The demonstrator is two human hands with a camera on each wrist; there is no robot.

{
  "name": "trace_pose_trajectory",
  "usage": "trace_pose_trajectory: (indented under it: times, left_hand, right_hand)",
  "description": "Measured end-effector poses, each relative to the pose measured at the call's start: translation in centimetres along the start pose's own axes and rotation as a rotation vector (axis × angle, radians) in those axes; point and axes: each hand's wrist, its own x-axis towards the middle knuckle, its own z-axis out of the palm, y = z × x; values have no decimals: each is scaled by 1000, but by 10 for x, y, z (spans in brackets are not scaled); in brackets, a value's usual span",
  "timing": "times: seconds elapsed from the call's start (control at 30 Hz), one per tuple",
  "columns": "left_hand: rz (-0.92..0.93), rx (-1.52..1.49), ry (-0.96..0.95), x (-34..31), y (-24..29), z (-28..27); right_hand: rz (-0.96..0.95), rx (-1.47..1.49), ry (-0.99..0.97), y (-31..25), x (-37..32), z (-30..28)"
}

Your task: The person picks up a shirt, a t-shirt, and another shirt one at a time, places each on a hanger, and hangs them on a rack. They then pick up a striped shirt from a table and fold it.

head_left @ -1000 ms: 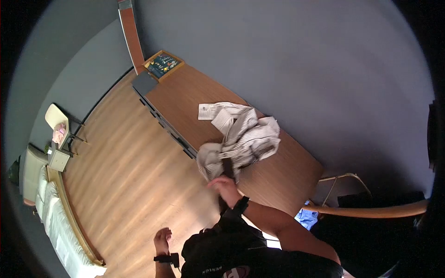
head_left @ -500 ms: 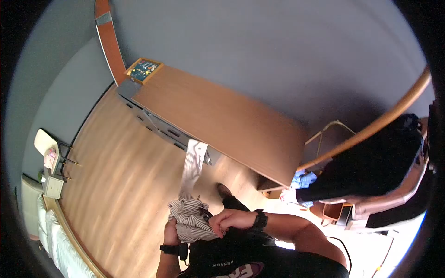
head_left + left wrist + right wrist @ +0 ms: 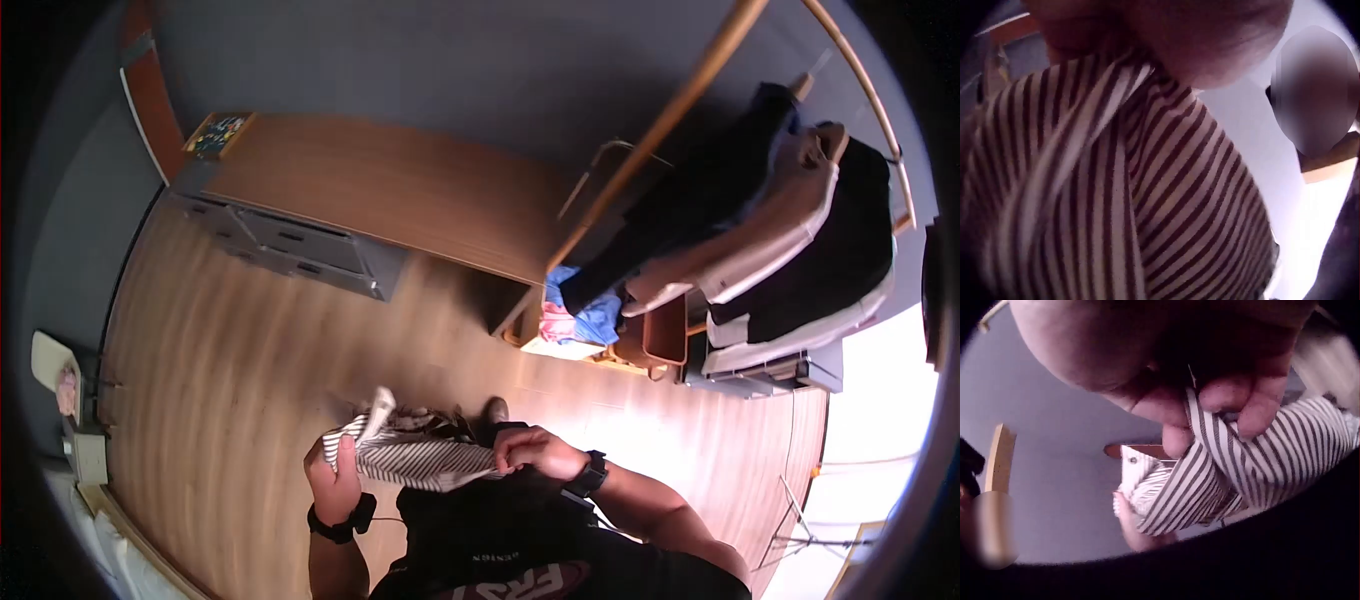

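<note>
A striped shirt point(image 3: 425, 462) is stretched between both hands in front of the body, its cloth bunched and folded. My left hand point(image 3: 338, 482) grips one end, thumb over the stripes. At the other end my right hand point(image 3: 545, 455) pinches the edge between curled fingers. Close up in the left wrist view, the striped cloth point(image 3: 1197, 206) gathers into folds beneath the left hand point(image 3: 1204, 37). The right wrist view has the right hand's fingers point(image 3: 1257, 412) on the cloth point(image 3: 1191, 487), with a buttoned part beyond, near the left hand point(image 3: 1135, 531).
A long wooden desk point(image 3: 380, 180) with grey drawers point(image 3: 300, 250) stands along the wall. Clothes point(image 3: 770, 230) hang from a wooden rack point(image 3: 690, 90) at the right, beside a box holding blue and pink cloth point(image 3: 595, 315). A chair point(image 3: 55, 365) and a bed are at the far left.
The shirt has come off the desk to the front of the body, where both hands now hold it spread wider. The view has turned toward the clothes rack.
</note>
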Motion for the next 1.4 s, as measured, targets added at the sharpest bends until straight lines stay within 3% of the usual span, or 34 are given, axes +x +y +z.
trace_pose_trajectory:
  times: [0.03,0.1,0.2,0.33,0.4,0.47,0.63,0.73,0.77,0.87,0.93,1.0,1.07,1.13,1.17,1.2,1.27,1.4]
  left_hand:
    - [28,-30,-82,-8,9,6]
    - [130,-150,-223,-23,29,30]
    - [493,-154,-567,-34,85,75]
    - [688,-162,-950,-75,130,153]
    - [769,-144,-1045,-102,146,199]
    - [862,-119,-1066,-131,164,242]
    - [958,-5,-1115,-185,205,314]
    - [930,-22,-1180,-196,228,336]
    - [927,40,-1230,-195,234,341]
    - [964,-85,-1206,-192,241,365]
    - [928,-44,-1278,-188,227,379]
    - [1021,78,-1297,-182,221,397]
    - [953,108,-1314,-181,216,412]
    - [749,67,-1127,-177,214,432]
    - [563,-104,-1025,-176,214,443]
    - [560,-110,-1024,-171,214,451]
    - [562,-293,-704,-157,219,469]
    - [560,-427,-640,-134,236,466]
  right_hand:
    - [-7,3,19,5,-13,3]
    - [-267,-401,259,14,-35,10]
    - [-223,-274,438,30,-78,5]
    - [-464,-443,509,14,-170,-13]
    - [-518,-502,437,22,-221,-24]
    - [-484,-383,350,40,-270,-34]
    - [-511,-518,672,89,-354,-64]
    - [-517,-491,679,98,-398,-79]
    - [-508,-357,709,96,-411,-80]
    - [-497,-207,790,100,-449,-93]
    - [-613,-234,848,95,-466,-100]
    - [-700,-173,925,87,-475,-105]
    - [-703,-172,973,76,-484,-111]
    - [-743,-233,935,62,-486,-120]
    - [-750,-207,839,58,-485,-126]
    - [-708,-302,739,49,-486,-135]
    - [-598,-416,529,38,-479,-151]
    - [-463,-492,245,5,-450,-180]
